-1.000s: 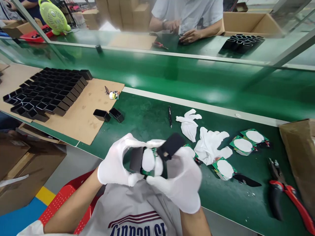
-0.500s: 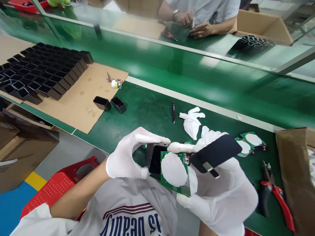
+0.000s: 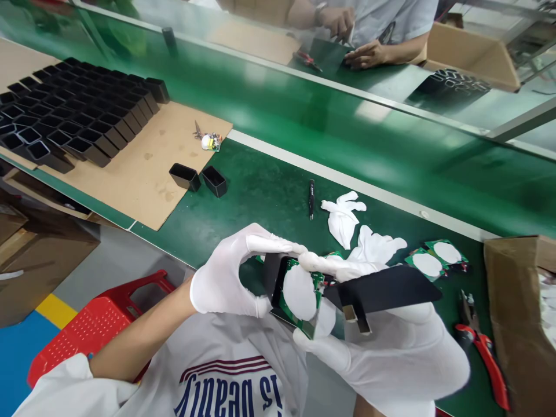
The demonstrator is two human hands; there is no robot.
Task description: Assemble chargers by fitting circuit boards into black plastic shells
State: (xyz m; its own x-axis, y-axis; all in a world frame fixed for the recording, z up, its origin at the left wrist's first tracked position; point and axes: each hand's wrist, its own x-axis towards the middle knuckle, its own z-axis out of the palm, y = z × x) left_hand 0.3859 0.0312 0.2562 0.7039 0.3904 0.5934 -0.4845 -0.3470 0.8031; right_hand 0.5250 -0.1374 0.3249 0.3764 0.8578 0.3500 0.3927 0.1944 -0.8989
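White-gloved, my left hand (image 3: 237, 278) is wrapped round a black rectangular case (image 3: 272, 278) whose open end faces right. My right hand (image 3: 386, 347), gloved too, grips a green circuit board (image 3: 313, 324) with a round white pad (image 3: 299, 292) on it. The board's left part sits inside the mouth of the case. A black flat panel (image 3: 391, 289) with a small tab lies tilted across my right hand, beside the board. Several white glove fingers touch the top edges of case and board.
Rows of black cases (image 3: 82, 110) stand on cardboard (image 3: 147, 162) at left, two more near its edge. Tweezers (image 3: 311, 200), spare white gloves (image 3: 343, 217), boards (image 3: 428, 263), red-handled pliers (image 3: 482, 341) and a carton (image 3: 512, 313) lie rightward. Another person's hands (image 3: 365, 55) work beyond the clear partition.
The circuit board has moved left, from in front of the case into its mouth. The black panel has tilted flatter and shifted right and down with my right hand.
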